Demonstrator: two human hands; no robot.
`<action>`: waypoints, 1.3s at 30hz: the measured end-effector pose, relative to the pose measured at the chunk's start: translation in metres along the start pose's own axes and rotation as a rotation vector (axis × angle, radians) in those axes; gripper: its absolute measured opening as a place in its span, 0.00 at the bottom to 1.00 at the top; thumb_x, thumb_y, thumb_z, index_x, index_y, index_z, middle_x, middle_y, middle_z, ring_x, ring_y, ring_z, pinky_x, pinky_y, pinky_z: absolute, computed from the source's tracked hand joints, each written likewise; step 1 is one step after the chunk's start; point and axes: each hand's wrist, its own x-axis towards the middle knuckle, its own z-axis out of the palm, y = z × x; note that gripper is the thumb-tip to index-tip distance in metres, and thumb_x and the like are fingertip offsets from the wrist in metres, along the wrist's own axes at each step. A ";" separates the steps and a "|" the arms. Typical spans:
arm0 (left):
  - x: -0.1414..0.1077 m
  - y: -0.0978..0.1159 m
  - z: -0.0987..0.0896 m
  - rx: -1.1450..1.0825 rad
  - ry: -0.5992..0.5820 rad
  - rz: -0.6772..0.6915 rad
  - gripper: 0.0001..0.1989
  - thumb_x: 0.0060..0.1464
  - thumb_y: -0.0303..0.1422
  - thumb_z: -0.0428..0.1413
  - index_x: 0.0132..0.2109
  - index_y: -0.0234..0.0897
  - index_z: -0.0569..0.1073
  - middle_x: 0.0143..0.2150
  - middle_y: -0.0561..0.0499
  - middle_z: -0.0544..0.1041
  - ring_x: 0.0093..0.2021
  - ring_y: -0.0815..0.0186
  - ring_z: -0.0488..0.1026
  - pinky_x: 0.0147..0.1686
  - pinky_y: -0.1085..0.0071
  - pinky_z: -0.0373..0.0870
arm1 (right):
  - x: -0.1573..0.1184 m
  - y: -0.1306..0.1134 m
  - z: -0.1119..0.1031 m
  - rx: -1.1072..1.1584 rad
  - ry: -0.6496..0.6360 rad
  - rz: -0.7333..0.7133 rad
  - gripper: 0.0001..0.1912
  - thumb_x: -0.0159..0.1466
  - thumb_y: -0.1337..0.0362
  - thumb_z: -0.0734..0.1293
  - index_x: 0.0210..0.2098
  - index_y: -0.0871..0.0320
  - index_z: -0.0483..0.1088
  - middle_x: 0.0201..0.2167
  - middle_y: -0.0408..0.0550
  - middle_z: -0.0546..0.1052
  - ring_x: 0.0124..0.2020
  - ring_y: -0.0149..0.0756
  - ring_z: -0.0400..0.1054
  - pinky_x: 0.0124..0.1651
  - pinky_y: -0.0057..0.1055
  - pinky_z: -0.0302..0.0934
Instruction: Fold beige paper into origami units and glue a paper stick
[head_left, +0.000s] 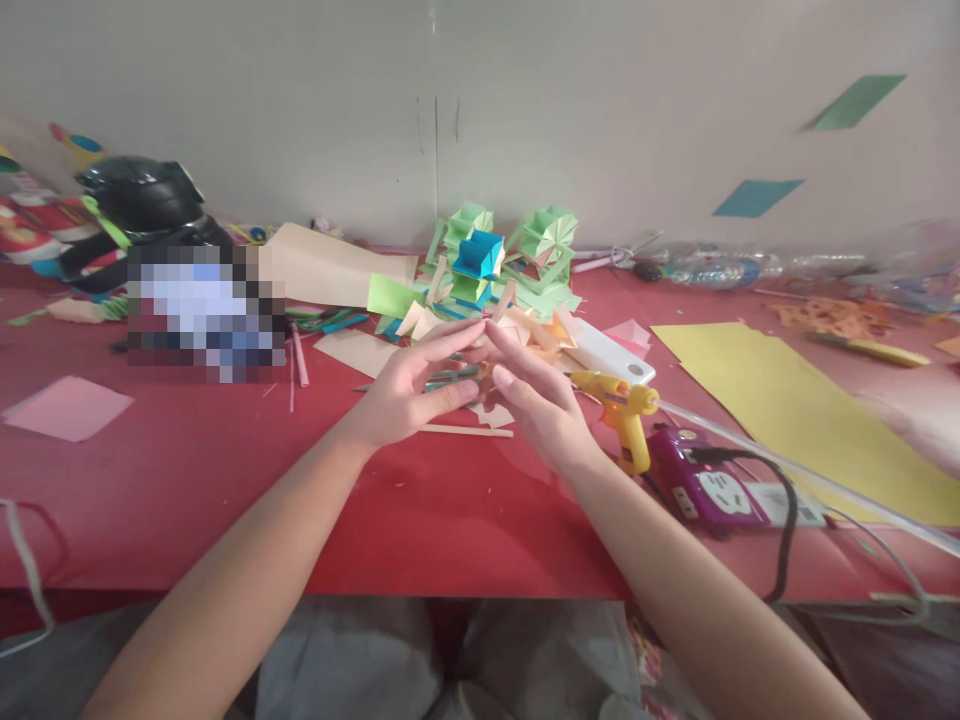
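Note:
My left hand (417, 388) and my right hand (538, 396) meet at their fingertips above the red table, fingers stretched out in a tent shape. Neither hand appears to hold anything. Scissors (450, 378), partly covered by my hands, show in the gap between them. A thin pale strip (469, 431) lies just below. Behind my fingertips are peach paper pieces (536, 325) and a folded blue paper form (480, 255) on green paper. Right of my right hand, a yellow glue gun (624, 405) with a long clear glue stick (795, 470) rests on the table.
A purple power strip (712, 480) with a black cord stands by the glue gun. Yellow paper (795, 410) spreads at the right. Pink paper (67, 408) lies left, a white phone-like object (611, 352) behind the glue gun. Folded green paper forms (551, 235) stand against the wall.

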 end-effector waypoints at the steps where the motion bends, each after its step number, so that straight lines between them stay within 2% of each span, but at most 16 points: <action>1: 0.000 0.000 0.000 -0.001 0.011 -0.008 0.25 0.57 0.33 0.64 0.62 0.52 0.74 0.70 0.48 0.64 0.66 0.47 0.66 0.51 0.60 0.79 | 0.000 -0.001 0.000 0.021 0.001 0.016 0.29 0.66 0.53 0.69 0.66 0.44 0.66 0.54 0.49 0.76 0.38 0.34 0.71 0.43 0.38 0.69; 3: 0.001 0.001 -0.001 -0.012 0.045 -0.027 0.23 0.57 0.34 0.64 0.59 0.48 0.76 0.67 0.45 0.70 0.61 0.50 0.72 0.51 0.61 0.79 | 0.000 -0.002 -0.001 0.066 0.006 0.050 0.27 0.66 0.52 0.68 0.64 0.46 0.68 0.52 0.49 0.77 0.37 0.34 0.71 0.42 0.38 0.68; 7: 0.002 0.001 -0.002 -0.058 0.172 -0.030 0.14 0.57 0.34 0.64 0.51 0.40 0.79 0.52 0.44 0.81 0.53 0.55 0.79 0.52 0.60 0.78 | 0.003 -0.005 -0.003 0.188 0.012 0.098 0.21 0.66 0.51 0.66 0.57 0.48 0.75 0.50 0.50 0.77 0.36 0.34 0.70 0.40 0.36 0.67; 11: 0.003 0.000 0.000 -0.042 0.271 -0.041 0.15 0.54 0.34 0.67 0.48 0.39 0.78 0.45 0.46 0.83 0.46 0.59 0.81 0.49 0.63 0.79 | 0.004 -0.010 -0.005 0.247 -0.015 0.166 0.21 0.66 0.47 0.64 0.51 0.49 0.78 0.51 0.50 0.77 0.35 0.35 0.69 0.36 0.34 0.66; 16: 0.003 0.008 0.006 0.030 0.324 -0.094 0.11 0.52 0.37 0.67 0.41 0.36 0.81 0.41 0.46 0.84 0.41 0.59 0.83 0.42 0.66 0.80 | 0.003 -0.012 -0.006 0.271 -0.060 0.232 0.27 0.68 0.42 0.59 0.51 0.50 0.79 0.50 0.51 0.77 0.34 0.35 0.68 0.36 0.35 0.65; 24: 0.002 0.025 0.011 0.192 0.306 -0.061 0.07 0.52 0.35 0.66 0.36 0.36 0.82 0.33 0.48 0.84 0.32 0.62 0.81 0.33 0.70 0.79 | 0.002 -0.012 -0.006 0.273 -0.109 0.242 0.32 0.69 0.39 0.54 0.51 0.51 0.79 0.46 0.52 0.78 0.32 0.34 0.67 0.36 0.34 0.65; 27: 0.001 0.025 0.010 0.268 0.276 -0.041 0.05 0.54 0.34 0.63 0.34 0.36 0.81 0.30 0.49 0.83 0.31 0.64 0.80 0.31 0.71 0.78 | 0.002 -0.013 -0.006 0.268 -0.121 0.247 0.29 0.68 0.40 0.57 0.49 0.52 0.80 0.44 0.52 0.78 0.31 0.34 0.66 0.36 0.34 0.65; 30: 0.001 0.024 0.007 0.355 0.262 -0.078 0.05 0.54 0.31 0.61 0.32 0.35 0.81 0.29 0.50 0.82 0.30 0.65 0.78 0.30 0.73 0.76 | 0.002 -0.011 -0.006 0.247 -0.116 0.227 0.25 0.65 0.43 0.65 0.48 0.54 0.81 0.41 0.52 0.78 0.30 0.32 0.66 0.35 0.33 0.64; 34: 0.001 0.018 0.002 0.519 0.203 -0.140 0.05 0.51 0.30 0.59 0.31 0.36 0.80 0.28 0.51 0.80 0.27 0.67 0.75 0.26 0.74 0.70 | 0.002 -0.007 -0.006 0.072 -0.085 0.202 0.25 0.65 0.44 0.67 0.47 0.58 0.81 0.31 0.49 0.76 0.30 0.33 0.66 0.38 0.34 0.63; 36: 0.000 0.014 0.000 0.604 0.184 -0.127 0.05 0.50 0.30 0.59 0.29 0.36 0.78 0.25 0.53 0.78 0.25 0.68 0.71 0.24 0.74 0.66 | 0.001 -0.005 -0.006 -0.036 -0.083 0.205 0.26 0.66 0.44 0.66 0.46 0.59 0.81 0.27 0.48 0.74 0.31 0.34 0.67 0.39 0.35 0.62; 39: 0.000 0.010 -0.001 0.682 0.173 -0.087 0.05 0.49 0.30 0.58 0.26 0.37 0.75 0.23 0.54 0.74 0.23 0.70 0.67 0.23 0.73 0.62 | 0.001 -0.004 -0.004 -0.114 -0.093 0.204 0.25 0.67 0.44 0.65 0.44 0.58 0.81 0.27 0.47 0.73 0.32 0.35 0.66 0.38 0.35 0.61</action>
